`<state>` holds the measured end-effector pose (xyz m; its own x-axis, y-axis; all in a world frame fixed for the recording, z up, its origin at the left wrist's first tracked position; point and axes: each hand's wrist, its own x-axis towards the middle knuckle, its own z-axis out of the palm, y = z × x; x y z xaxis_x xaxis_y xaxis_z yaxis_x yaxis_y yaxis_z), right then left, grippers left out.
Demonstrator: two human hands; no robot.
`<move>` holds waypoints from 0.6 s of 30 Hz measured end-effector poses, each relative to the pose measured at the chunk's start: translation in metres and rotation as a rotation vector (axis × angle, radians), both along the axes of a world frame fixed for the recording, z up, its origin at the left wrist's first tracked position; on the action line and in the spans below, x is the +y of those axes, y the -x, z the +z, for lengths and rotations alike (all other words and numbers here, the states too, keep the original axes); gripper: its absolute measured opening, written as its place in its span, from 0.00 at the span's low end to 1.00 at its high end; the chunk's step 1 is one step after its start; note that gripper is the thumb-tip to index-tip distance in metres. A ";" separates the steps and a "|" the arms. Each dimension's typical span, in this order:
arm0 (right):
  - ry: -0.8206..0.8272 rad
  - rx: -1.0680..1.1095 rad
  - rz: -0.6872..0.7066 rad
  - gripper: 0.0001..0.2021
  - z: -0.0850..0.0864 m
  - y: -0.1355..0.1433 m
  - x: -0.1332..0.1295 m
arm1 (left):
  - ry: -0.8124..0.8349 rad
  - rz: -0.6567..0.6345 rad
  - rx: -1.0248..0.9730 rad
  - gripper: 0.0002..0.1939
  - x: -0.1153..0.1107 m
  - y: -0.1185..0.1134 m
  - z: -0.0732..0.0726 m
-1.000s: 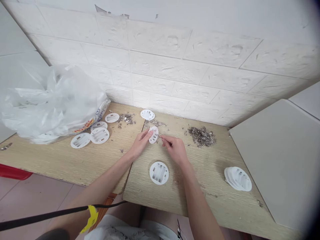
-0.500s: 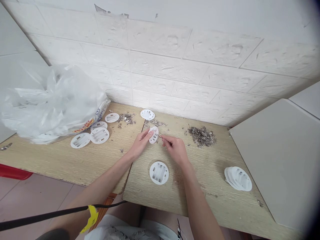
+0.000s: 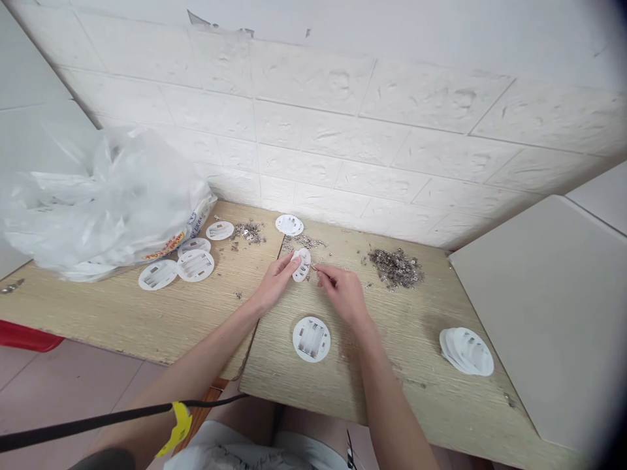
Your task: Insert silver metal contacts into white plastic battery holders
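Observation:
A round white plastic disc (image 3: 303, 266) with slots is gripped at its left edge by my left hand (image 3: 277, 281), thumb on top. My right hand (image 3: 343, 289) pinches something small and thin at the disc's right edge; it is too small to name. Below the hands, another white disc (image 3: 311, 339) with battery-like bays lies flat on the table. Small metal pieces (image 3: 313, 241) are scattered just behind the held disc, and a larger heap of metal pieces (image 3: 396, 267) lies to the right of my right hand.
Several white discs (image 3: 196, 265) lie at left beside a big plastic bag (image 3: 108, 202). More metal pieces (image 3: 249, 232) and a disc (image 3: 289, 224) are near the wall. A disc stack (image 3: 473, 351) sits right, by a grey panel (image 3: 539, 313). A black cable (image 3: 122, 415) crosses lower left.

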<state>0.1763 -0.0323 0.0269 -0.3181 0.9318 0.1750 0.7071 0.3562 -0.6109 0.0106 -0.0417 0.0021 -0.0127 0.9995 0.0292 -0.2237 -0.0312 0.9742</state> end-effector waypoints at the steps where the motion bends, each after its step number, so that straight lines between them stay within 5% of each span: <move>1: 0.007 0.012 -0.004 0.16 -0.001 0.001 0.000 | -0.001 -0.007 0.001 0.20 0.000 0.000 0.000; 6: 0.049 0.077 -0.024 0.16 -0.010 0.005 0.003 | -0.022 -0.035 0.011 0.18 0.001 0.000 -0.001; 18: 0.032 0.050 0.030 0.15 -0.014 0.012 -0.001 | 0.011 0.185 0.173 0.16 0.002 -0.004 0.002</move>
